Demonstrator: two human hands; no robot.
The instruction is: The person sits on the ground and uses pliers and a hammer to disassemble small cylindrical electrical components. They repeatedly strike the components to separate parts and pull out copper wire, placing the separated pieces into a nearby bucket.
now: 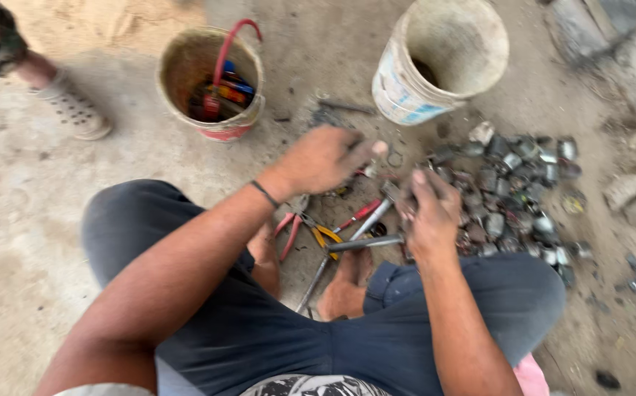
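- Dark blue trousers nearest, knees spread, seated on the concrete floor with bare feet tucked in.
- Between the feet: red-handled pliers, a yellow-handled tool and a long metal bar, lying close together.
- Right hand closed, fingers clamped on a small grey metal part at the near edge of the scrap pile.
- Left hand just beside, fingers curled; too blurred to tell whether gripping anything.
- Judged mid-sorting or stripping of one piece; steady grip and a tool within reach called for next.
- Farther off: dirty bucket holding tools, white bucket tilted, another person's shoe.
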